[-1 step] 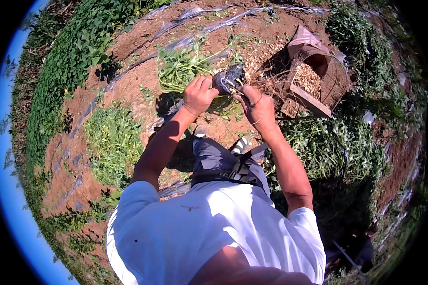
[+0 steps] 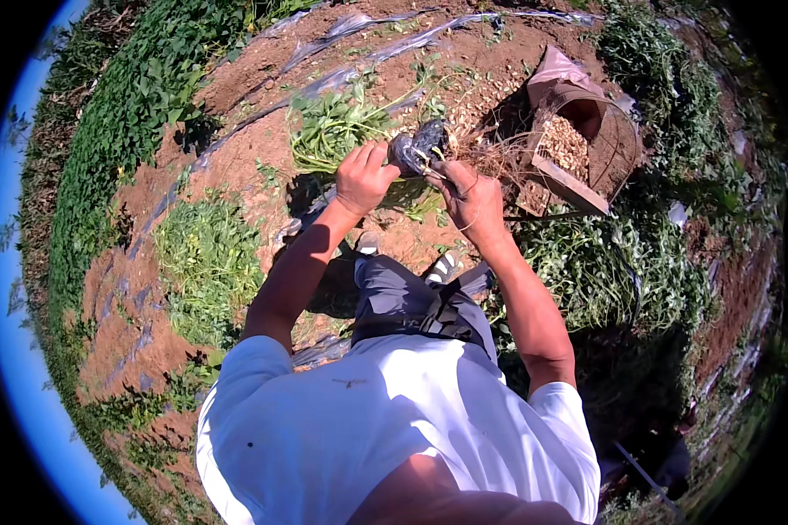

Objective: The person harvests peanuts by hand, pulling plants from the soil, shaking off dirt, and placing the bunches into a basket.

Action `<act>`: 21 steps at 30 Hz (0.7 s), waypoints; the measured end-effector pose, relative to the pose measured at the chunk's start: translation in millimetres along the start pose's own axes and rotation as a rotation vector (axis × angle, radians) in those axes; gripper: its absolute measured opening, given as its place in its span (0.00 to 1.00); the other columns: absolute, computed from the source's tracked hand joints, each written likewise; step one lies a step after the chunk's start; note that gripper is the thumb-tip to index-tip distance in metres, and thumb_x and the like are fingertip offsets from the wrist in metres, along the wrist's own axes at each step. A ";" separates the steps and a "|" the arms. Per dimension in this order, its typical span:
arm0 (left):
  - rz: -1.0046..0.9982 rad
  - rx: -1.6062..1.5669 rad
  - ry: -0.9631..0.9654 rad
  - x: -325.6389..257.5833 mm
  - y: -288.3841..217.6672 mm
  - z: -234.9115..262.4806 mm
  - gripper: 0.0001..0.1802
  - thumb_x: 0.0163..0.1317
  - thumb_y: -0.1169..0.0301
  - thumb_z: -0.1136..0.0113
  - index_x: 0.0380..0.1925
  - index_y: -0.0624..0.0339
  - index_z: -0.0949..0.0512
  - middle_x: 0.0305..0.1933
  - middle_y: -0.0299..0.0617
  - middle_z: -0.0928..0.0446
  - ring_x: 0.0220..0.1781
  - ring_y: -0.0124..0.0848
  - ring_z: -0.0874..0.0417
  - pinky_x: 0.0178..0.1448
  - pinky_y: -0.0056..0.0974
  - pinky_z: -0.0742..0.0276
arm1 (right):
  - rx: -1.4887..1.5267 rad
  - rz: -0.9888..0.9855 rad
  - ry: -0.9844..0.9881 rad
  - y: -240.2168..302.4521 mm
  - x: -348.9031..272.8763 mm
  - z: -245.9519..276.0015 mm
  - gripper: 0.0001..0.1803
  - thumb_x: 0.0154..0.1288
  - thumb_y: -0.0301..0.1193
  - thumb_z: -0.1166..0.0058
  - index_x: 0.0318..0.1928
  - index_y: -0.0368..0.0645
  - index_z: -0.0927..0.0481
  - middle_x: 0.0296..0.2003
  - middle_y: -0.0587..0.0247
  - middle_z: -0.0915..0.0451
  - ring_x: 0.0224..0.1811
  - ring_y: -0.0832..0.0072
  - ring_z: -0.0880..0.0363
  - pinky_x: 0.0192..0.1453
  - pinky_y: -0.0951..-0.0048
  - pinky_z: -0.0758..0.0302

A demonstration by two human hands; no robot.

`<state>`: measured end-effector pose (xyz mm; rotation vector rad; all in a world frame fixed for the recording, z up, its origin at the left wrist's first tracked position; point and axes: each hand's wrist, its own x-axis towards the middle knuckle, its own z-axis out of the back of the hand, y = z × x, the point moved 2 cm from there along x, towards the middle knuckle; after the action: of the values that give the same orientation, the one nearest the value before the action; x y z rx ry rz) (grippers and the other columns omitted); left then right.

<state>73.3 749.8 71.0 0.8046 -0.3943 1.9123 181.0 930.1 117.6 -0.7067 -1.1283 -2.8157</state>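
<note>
— What is underfoot here?

— Bare reddish-brown soil (image 2: 236, 166), dry and crumbly, with strips of thin plastic sheeting (image 2: 359, 26) running across it.

— And lying on it?

— A heap of uprooted green plants (image 2: 333, 127), a woven basket (image 2: 617, 144) tipped on its side (pale pods show inside), and low green weeds (image 2: 206, 262) in patches.

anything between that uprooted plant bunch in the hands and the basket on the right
Nothing solid shows in between. The plant bunch, held by the left hand and right hand, sits just left of the basket; only its dry roots fill the gap.
</note>
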 end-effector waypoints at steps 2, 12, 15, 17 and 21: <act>0.007 -0.005 0.017 -1.7 -0.8 -0.1 0.05 0.41 0.68 0.39 0.17 0.53 0.25 0.41 0.46 0.23 0.41 0.42 0.19 0.43 0.40 0.21 | 0.037 -0.027 -0.032 3.3 -1.9 -0.3 0.10 0.60 0.31 0.35 0.42 0.47 0.20 0.27 0.57 0.19 0.25 0.55 0.19 0.26 0.60 0.25; 0.122 0.025 0.137 -52.7 43.1 18.8 0.05 0.41 0.75 0.40 0.19 0.60 0.27 0.40 0.52 0.24 0.38 0.47 0.21 0.38 0.46 0.23 | 0.211 0.020 0.168 -0.2 -31.8 13.2 0.15 0.62 0.31 0.38 0.50 0.47 0.18 0.33 0.54 0.18 0.34 0.58 0.18 0.36 0.64 0.23; 0.078 0.167 0.267 -91.5 84.6 53.4 0.07 0.48 0.77 0.43 0.29 0.57 0.25 0.45 0.49 0.24 0.41 0.47 0.21 0.42 0.47 0.22 | 0.298 -0.279 0.206 -37.6 -58.7 28.5 0.09 0.67 0.32 0.41 0.41 0.41 0.17 0.35 0.55 0.17 0.35 0.62 0.16 0.40 0.66 0.22; 0.137 0.285 0.457 -140.4 128.4 84.8 0.09 0.54 0.76 0.44 0.36 0.56 0.22 0.43 0.49 0.25 0.42 0.47 0.21 0.45 0.47 0.23 | 0.628 -0.810 -0.002 -97.5 -103.6 24.2 0.07 0.69 0.30 0.43 0.43 0.41 0.20 0.27 0.64 0.21 0.25 0.78 0.27 0.29 0.74 0.30; 0.699 1.040 1.299 -333.2 221.9 210.0 0.26 0.70 0.70 0.52 0.68 0.48 0.35 0.61 0.47 0.31 0.60 0.42 0.27 0.58 0.50 0.27 | 1.106 -1.337 -0.471 -187.2 -169.6 50.5 0.02 0.69 0.25 0.47 0.41 0.43 0.24 0.25 0.72 0.28 0.22 0.82 0.35 0.24 0.80 0.38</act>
<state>51.6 302.2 11.9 -0.2074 1.3548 2.8102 317.9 1077.9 -43.0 -0.5188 -3.7683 -1.6570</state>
